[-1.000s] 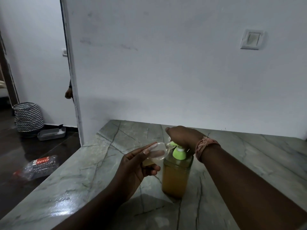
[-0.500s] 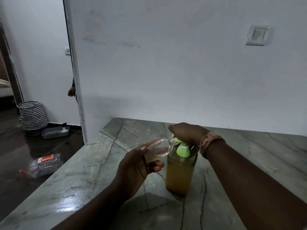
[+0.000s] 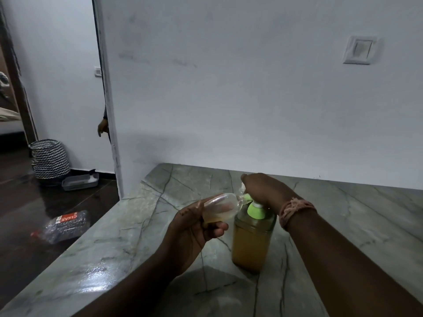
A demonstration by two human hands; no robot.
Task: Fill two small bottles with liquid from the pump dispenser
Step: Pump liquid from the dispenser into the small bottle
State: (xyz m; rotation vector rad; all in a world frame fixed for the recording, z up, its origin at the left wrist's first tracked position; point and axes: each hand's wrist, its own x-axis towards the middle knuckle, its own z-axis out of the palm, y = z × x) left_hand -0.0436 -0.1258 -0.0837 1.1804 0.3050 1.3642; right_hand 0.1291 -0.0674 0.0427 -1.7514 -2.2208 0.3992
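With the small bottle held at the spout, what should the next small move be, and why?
Probably another press of the pump head by the right hand: the small bottle in the left hand lies tilted at the pump dispenser spout with only a little liquid pooled inside.

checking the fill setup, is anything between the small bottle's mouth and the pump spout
Nothing visible. The left hand holds the small bottle tilted, mouth right at the green pump, which the right hand covers.
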